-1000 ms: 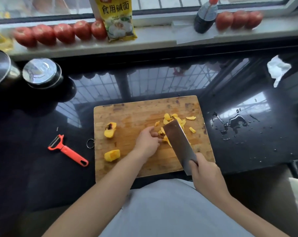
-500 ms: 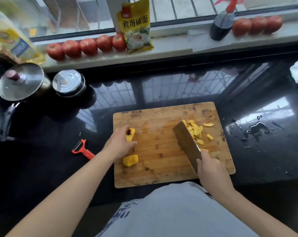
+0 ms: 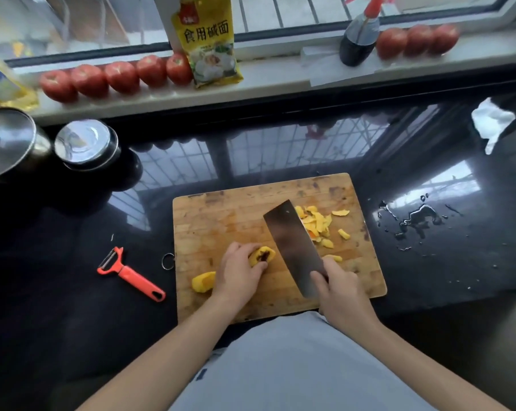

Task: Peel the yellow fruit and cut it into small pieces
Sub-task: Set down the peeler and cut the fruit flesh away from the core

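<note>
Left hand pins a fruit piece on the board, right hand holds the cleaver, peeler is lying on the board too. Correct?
Not quite. The head view shows the peeler lying on the black counter, left of the cutting board, not on it. The rest holds: left hand pins the fruit piece, right hand holds the cleaver.

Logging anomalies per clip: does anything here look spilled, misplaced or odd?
Yes. A small puddle with scattered droplets sits on the black counter right of the cutting board, and a crumpled white tissue lies further back. The fruit piece under the left hand shows a dark patch.
</note>
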Available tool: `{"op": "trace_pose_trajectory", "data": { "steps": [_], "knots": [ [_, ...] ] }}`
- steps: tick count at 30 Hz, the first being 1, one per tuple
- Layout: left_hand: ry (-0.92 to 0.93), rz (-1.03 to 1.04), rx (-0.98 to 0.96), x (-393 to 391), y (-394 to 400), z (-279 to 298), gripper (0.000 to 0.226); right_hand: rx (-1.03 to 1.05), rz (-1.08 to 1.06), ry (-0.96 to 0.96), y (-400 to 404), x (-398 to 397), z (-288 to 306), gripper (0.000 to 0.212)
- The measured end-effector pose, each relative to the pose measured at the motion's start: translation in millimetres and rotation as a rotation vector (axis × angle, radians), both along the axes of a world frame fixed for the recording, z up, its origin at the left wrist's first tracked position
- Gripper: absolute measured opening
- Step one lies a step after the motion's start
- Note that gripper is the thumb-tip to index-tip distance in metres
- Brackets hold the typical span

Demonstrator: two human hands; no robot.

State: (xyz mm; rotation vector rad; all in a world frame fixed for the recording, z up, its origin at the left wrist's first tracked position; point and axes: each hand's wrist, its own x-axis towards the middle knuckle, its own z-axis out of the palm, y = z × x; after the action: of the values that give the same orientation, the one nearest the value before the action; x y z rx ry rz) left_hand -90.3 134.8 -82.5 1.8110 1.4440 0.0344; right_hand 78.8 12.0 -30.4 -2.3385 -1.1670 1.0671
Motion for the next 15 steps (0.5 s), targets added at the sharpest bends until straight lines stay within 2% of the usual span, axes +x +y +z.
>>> {"op": "trace_pose_trajectory", "data": {
  "steps": [6,11,15],
  "knots": [
    [-0.131,0.307,-0.165,-3,-2,-8,0.033,0.051,-0.162,0.259,14,3,-20,0.023],
    [-0.176,0.419,-0.244,0,3,-5,0.03,0.055,-0.295,0.364,26,2,-25,0.011],
    [-0.181,0.418,-0.238,3,2,-5,0.031,0.003,-0.382,0.469,41,1,-25,0.024]
  ]
}}
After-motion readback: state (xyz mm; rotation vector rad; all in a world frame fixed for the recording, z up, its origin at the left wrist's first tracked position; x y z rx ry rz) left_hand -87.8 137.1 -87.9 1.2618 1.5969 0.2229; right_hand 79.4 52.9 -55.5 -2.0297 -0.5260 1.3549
